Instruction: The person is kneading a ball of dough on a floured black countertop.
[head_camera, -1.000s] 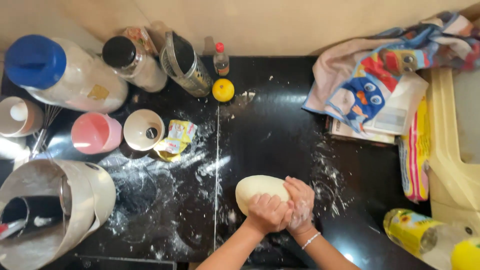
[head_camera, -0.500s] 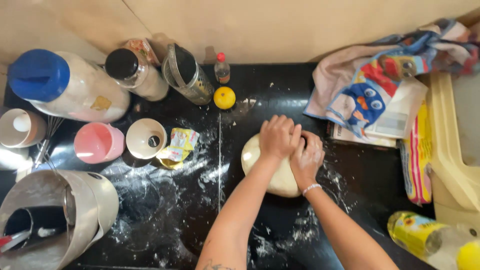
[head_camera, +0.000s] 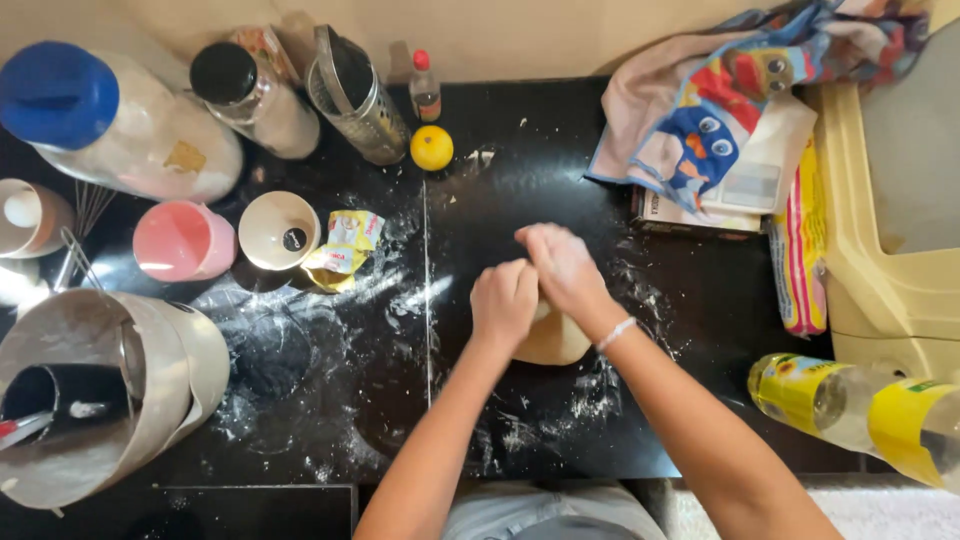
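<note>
Both hands pressed down on a lump of dough on the floured black counter.

The dough (head_camera: 553, 338) lay on the counter (head_camera: 520, 150) just right of its centre seam, directly under the hands and mostly hidden by them; only its near, rounded edge showed, so its long axis could not be judged. The left hand (head_camera: 503, 303) sat on the dough's left side, its grip clenched into a loose fist with knuckles down. The right hand (head_camera: 560, 268) lay touching it on the far side, fingers curled over the top, pressing rather than grasping. Both forearms reached in from the near edge and converged over the dough, wrists bent down. A lemon (head_camera: 432, 147) and a metal grater (head_camera: 357, 95) stood well apart at the back.
</note>
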